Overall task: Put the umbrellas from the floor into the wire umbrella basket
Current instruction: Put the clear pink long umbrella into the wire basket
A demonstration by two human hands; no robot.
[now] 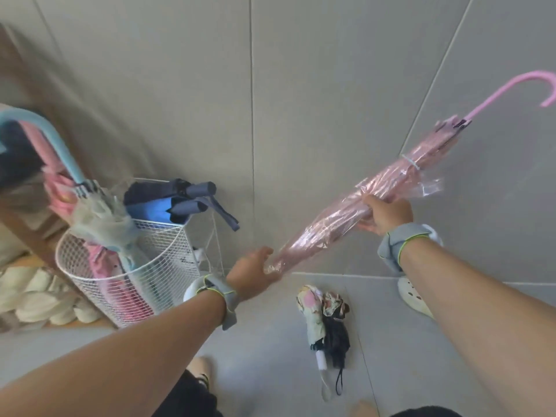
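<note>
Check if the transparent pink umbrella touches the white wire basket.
Apart. The head view shows the transparent pink umbrella ending in the left hand, with grey wall between it and the white wire basket.

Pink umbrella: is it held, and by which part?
Yes, left hand grips the pink umbrella near its tip; right hand grips its folded canopy mid-length.

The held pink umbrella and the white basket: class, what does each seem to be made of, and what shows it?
The pink umbrella: canopy looks like glossy see-through plastic film; it shines and crinkles. The basket: probably white-coated metal wire, by its thin open grid.
</note>
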